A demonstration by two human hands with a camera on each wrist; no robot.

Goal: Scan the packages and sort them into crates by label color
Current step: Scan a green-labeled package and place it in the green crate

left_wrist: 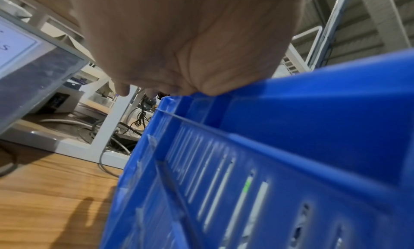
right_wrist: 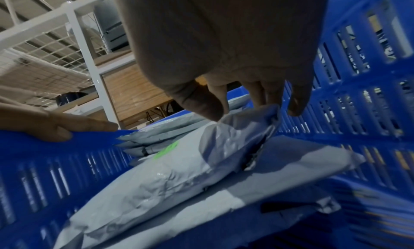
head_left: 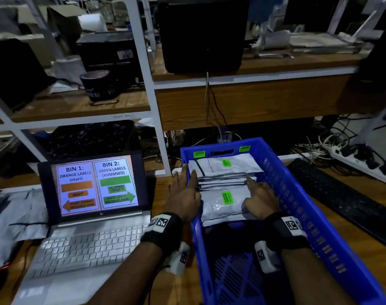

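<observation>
Wooden worktop (head_left: 165, 186) carrying a blue crate (head_left: 308, 205) and a laptop (head_left: 95, 205) showing bin 2 for green labels.

Inside the crate, at its far half, a stack of grey packages (head_left: 222, 177) with green labels.

Top package (head_left: 220, 205) lying nearest, green label (head_left: 228, 198) facing up.

Left hand (head_left: 183, 194) resting with straight fingers on the crate's left rim, gripping nothing: good for steadying the crate.

Right hand (head_left: 260, 199) with thumb and fingers around a raised fold of the top package; whether pinched or only touched, cannot tell.

Best to press this package flat, square with the stack, label kept visible.
</observation>
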